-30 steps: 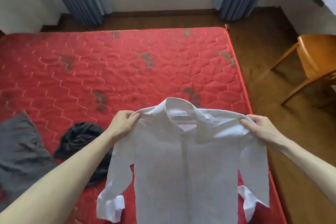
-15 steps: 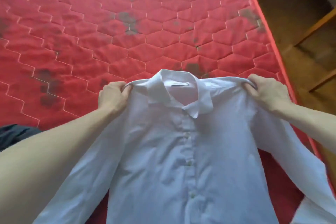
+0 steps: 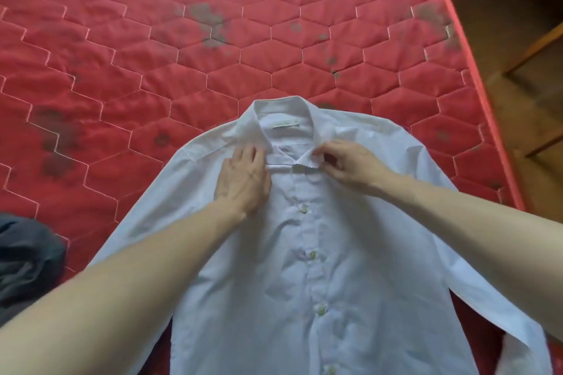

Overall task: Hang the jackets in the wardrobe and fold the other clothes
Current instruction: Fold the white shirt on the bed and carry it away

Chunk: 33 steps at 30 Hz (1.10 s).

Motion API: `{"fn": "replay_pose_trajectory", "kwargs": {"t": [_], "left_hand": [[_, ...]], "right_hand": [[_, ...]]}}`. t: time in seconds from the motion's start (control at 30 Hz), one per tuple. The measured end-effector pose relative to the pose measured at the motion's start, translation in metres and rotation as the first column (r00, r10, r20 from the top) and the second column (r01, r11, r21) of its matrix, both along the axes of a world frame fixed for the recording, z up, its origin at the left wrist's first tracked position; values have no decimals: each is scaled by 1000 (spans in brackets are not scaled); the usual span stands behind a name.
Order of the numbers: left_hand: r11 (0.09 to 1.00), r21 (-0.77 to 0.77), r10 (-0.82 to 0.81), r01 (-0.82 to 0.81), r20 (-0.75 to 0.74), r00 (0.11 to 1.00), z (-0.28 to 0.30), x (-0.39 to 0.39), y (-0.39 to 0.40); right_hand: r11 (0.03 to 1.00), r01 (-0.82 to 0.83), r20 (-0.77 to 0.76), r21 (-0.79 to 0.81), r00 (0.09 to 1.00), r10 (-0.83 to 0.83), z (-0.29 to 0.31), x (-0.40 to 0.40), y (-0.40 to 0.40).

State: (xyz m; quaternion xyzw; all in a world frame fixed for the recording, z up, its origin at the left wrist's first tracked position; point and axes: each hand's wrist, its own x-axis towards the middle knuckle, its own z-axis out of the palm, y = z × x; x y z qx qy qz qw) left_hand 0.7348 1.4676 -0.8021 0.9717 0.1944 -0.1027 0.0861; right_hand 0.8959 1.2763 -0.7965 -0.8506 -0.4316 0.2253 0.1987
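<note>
The fingers of the right hand (image 3: 350, 166) are curled and pinch the right tip of the collar (image 3: 281, 125), while the fingers of the left hand (image 3: 242, 181) lie straight and flat, pressing the cloth just beside the left tip of the collar. Both hands are therefore at the neck of the white shirt (image 3: 307, 253), one on each side of the button line, and neither is clearly nearer to it. The shirt lies spread, front side up, on the red mattress (image 3: 152, 55). Its long axis runs away from the person, with the collar at the far end and the hem toward the body, outside the view. The sleeves go outward to both sides. A dark garment (image 3: 24, 256) lies at the left edge, apart from the shirt.
</note>
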Motion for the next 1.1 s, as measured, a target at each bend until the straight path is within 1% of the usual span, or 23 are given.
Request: {"fn": "replay_pose_trajectory", "kwargs": {"t": [0.07,0.13,0.17,0.2,0.3,0.37,0.4,0.43,0.5,0.53,0.6,0.67,0.73,0.83,0.93,1.0,1.03,1.07,1.1], "left_hand": [[1000,-13,0,0,8,1000,-8,-6,-8],[999,-38,3,-2,24,1000,-15,-13,-12],[999,-45,-1,2,19,1000,-18,-17,-13],[999,-51,-8,8,3,1000,-21,-21,-14],[998,-55,-28,25,-47,999,-29,-38,-20],[999,-45,-32,31,-26,999,-33,-49,-27],[999,-33,-36,36,4,999,-34,-56,-34],[999,-20,-48,49,38,998,-35,-62,-41],[994,-18,-104,106,82,991,-38,-76,-61],[991,-28,-127,131,101,987,-41,-83,-73],[989,-43,-134,140,122,983,-46,-98,-99],[991,-47,-115,122,123,986,-49,-115,-122],[992,-43,-115,123,146,983,-52,-137,-140],[983,-22,-177,185,186,966,-58,-182,-156],[976,3,-213,216,191,958,-58,-233,-167],[986,6,-162,164,173,971,-53,-268,-174],[994,9,-109,109,165,980,-50,-286,-179],[1000,10,-25,24,152,988,-46,-303,-183],[995,6,102,-103,131,986,-42,-318,-189]], "right_hand": [[991,72,-106,116,993,-60,-3,-2,15],[993,84,-153,84,986,-71,-5,-4,26],[997,67,-141,38,988,-61,-7,-6,28],[999,40,-91,2,995,-39,-10,-7,26],[996,-53,119,-71,991,61,-20,-16,3],[992,-40,210,-117,976,64,-26,-30,-27],[993,4,231,-120,973,24,-30,-40,-47],[990,59,248,-132,969,-24,-32,-50,-67],[966,130,262,-223,963,-69,-35,-71,-108],[952,142,261,-270,963,-69,-37,-78,-125],[939,152,264,-309,962,-69,-38,-92,-151],[934,186,253,-305,961,-108,-34,-108,-169],[934,235,269,-268,949,-161,-33,-131,-186],[925,287,288,-248,934,-213,-34,-172,-211],[911,369,281,-183,908,-312,-32,-214,-230],[876,462,280,-139,867,-412,-29,-243,-243],[846,521,260,-119,838,-479,-27,-257,-251],[804,586,230,-102,800,-554,-25,-271,-258],[750,655,197,-94,750,-631,-22,-283,-265]]}}
